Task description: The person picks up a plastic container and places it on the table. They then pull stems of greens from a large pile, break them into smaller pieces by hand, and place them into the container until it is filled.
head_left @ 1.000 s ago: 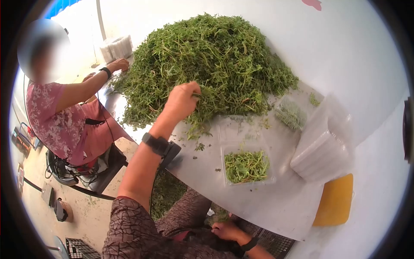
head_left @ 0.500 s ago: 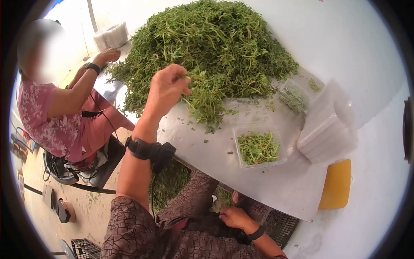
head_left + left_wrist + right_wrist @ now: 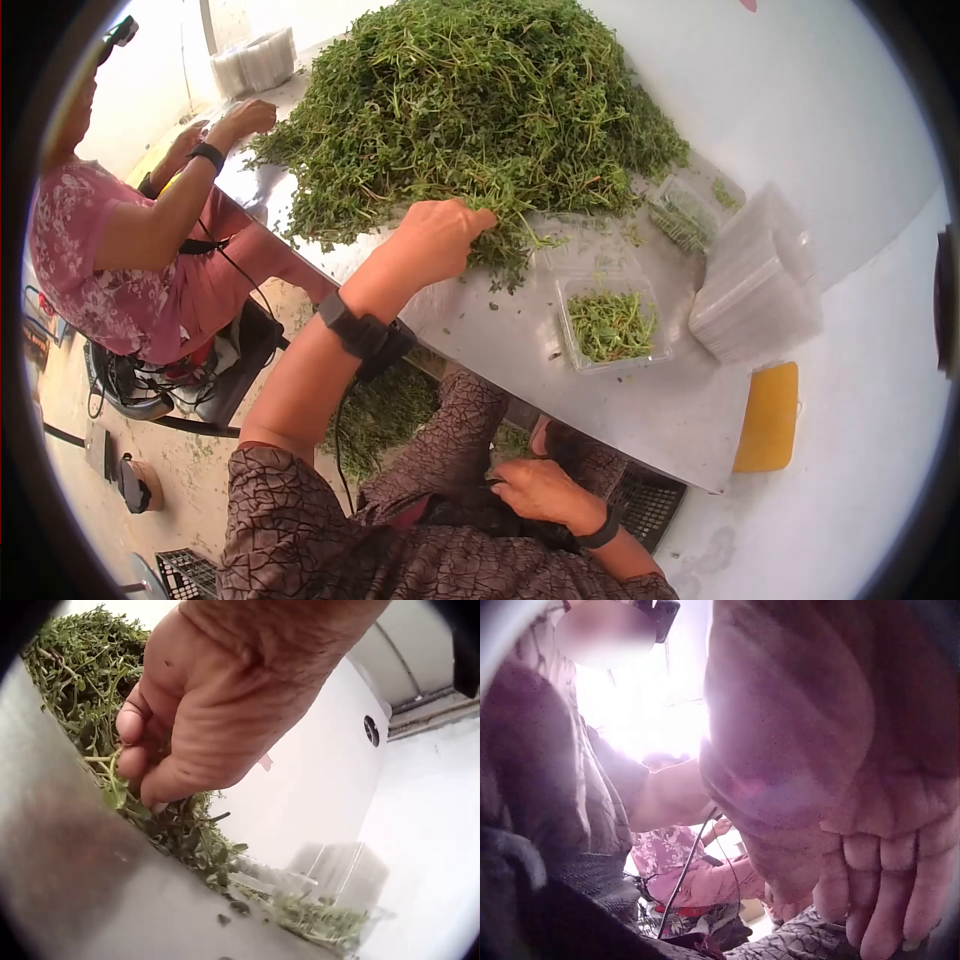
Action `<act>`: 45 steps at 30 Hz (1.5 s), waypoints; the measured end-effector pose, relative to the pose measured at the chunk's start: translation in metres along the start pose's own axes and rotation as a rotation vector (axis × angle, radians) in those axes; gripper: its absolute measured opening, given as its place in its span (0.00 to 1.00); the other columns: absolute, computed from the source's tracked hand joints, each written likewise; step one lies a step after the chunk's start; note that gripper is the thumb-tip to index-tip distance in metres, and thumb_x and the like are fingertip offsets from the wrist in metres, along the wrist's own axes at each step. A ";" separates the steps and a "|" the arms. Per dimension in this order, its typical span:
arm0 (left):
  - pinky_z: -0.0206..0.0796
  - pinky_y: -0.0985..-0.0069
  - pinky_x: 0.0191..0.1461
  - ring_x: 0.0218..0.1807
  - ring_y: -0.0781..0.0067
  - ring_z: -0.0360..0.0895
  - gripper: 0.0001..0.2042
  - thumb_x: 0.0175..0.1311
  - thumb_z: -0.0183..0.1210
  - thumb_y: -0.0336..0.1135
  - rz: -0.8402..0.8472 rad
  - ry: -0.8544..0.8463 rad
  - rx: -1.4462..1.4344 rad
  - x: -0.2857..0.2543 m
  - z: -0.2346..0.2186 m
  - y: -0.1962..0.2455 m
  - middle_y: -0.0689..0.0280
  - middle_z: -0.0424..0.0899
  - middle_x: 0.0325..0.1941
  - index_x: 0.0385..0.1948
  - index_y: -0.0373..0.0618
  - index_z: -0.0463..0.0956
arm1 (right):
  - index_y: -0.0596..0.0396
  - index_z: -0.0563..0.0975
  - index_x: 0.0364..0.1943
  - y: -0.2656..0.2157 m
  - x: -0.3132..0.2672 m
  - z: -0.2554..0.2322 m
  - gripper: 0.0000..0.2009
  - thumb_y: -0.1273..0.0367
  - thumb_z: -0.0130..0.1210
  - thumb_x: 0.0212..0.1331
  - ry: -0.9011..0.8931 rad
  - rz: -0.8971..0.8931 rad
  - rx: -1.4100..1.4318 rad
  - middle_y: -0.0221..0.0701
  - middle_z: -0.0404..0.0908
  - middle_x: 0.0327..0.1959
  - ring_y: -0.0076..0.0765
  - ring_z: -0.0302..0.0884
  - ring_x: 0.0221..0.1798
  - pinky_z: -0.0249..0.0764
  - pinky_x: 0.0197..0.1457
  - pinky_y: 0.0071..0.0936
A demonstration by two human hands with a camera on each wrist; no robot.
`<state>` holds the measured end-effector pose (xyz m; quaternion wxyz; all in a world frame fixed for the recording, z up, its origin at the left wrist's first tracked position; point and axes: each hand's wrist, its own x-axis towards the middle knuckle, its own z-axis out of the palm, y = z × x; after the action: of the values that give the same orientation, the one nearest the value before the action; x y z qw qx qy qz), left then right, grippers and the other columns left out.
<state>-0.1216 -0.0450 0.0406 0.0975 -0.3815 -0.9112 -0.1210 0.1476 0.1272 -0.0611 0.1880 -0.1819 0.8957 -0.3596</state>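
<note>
Left fingers: the fingers [image 3: 139, 724] curl tight round a tuft of green leafy sprigs [image 3: 112, 784], pinching it against the palm at the near edge of the heap.
Left hand: the left hand [image 3: 435, 238] sits low on the grey metal tabletop [image 3: 500, 350], knuckles up, with a black wrist strap [image 3: 355, 328] behind it on the bare forearm.
Herb heap: a big mound of green cut herbs with thin stems [image 3: 470, 110] covers the far part of the table; the gripped tuft hangs from its front edge.
Open tray: a clear plastic clamshell tray [image 3: 612, 325] lies just right of the left hand, partly filled with green sprigs, its lid flat behind it.
Second tray: another clear tray with a few sprigs [image 3: 690, 215] sits beyond it, at the heap's right side.
Tray stack: a stack of empty clear plastic trays [image 3: 755, 290] stands right of the open tray, near a yellow flat board [image 3: 768, 418] at the table's corner.
Right fingers: they hang loosely bent and hold nothing, as far as the very close wrist view lets one judge.
Right hand: the right hand [image 3: 540, 492] rests in the lap on brown patterned cloth [image 3: 450, 560], below the table edge.
Other person: someone in a pink flowered top [image 3: 90, 260] sits at the left, one hand [image 3: 245, 115] on the heap's far side.
</note>
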 end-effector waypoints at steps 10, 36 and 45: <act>0.69 0.71 0.29 0.22 0.70 0.76 0.06 0.56 0.58 0.27 -0.270 0.319 -0.790 -0.003 -0.062 0.009 0.58 0.79 0.22 0.34 0.39 0.80 | 0.62 0.72 0.31 -0.024 -0.010 -0.025 0.10 0.67 0.55 0.58 -0.052 -0.032 -0.021 0.44 0.75 0.28 0.56 0.75 0.37 0.71 0.39 0.47; 0.66 0.87 0.24 0.22 0.81 0.72 0.03 0.65 0.50 0.25 -0.374 0.414 -2.154 -0.019 -0.040 0.028 0.58 0.79 0.33 0.37 0.39 0.69 | 0.68 0.64 0.60 -0.085 0.073 -0.057 0.32 0.62 0.63 0.57 0.273 -0.144 0.732 0.43 0.74 0.56 0.38 0.73 0.58 0.71 0.60 0.31; 0.64 0.84 0.22 0.19 0.82 0.72 0.02 0.63 0.53 0.28 -0.399 0.481 -1.953 -0.010 -0.023 0.037 0.63 0.81 0.28 0.33 0.41 0.73 | 0.67 0.66 0.57 -0.092 0.092 -0.050 0.30 0.62 0.64 0.57 0.116 -0.157 1.094 0.29 0.72 0.46 0.20 0.70 0.46 0.71 0.49 0.20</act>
<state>-0.0866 -0.0331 0.0651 -0.0975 -0.1018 -0.4184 -0.8973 0.0625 0.0519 0.0190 0.1783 -0.1038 0.5710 -0.7946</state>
